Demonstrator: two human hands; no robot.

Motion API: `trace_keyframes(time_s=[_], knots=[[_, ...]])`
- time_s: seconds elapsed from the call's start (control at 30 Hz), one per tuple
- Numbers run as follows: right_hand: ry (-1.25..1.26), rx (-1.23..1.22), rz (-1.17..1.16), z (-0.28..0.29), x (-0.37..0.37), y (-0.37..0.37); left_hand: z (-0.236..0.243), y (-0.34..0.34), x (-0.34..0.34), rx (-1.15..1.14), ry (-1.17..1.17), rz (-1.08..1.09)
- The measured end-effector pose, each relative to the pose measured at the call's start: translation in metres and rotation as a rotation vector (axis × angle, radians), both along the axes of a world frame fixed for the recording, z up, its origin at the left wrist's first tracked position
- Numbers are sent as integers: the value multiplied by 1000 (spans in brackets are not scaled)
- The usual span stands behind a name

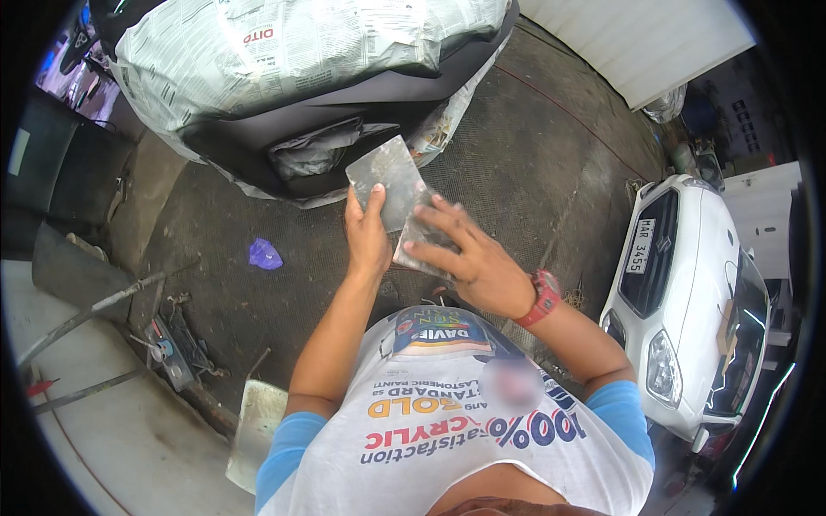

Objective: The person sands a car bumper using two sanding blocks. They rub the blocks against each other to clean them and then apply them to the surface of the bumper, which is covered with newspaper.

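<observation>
My left hand (368,225) grips a flat, speckled grey plate (385,172), thumb on its upper face. My right hand (469,262) lies over a second, similar grey plate (411,248) just below and right of the first, its fingers motion-blurred across that surface. The two plates touch or overlap; which lies on top is hard to tell. Beyond them stands a vehicle part or body with dark grey trim (232,142), its top covered in taped newspaper (284,60).
A white car (654,292) stands close on the right. Metal bars (86,318), a dark panel (77,172) and a pale board (254,430) are on the left. A crumpled purple item (265,254) lies on the dark floor (215,301). A red hose (585,129) runs beyond.
</observation>
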State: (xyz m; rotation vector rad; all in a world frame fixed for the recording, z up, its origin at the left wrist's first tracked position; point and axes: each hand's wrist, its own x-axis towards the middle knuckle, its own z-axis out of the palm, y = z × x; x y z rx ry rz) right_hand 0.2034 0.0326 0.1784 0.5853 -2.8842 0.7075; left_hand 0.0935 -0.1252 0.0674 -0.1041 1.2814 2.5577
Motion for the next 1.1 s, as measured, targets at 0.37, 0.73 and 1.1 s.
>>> trace_keyframes(time_s=[0.37, 0.73, 1.1], knots=[[-238, -590, -338, -38, -11, 18, 1, 7, 15, 163, -178, -249], [-597, -1059, -523, -35, -5, 62, 6, -6, 8, 61, -72, -177], [-434, -751, -492, -38, -6, 78, 18, -22, 17, 55, -196, -486]])
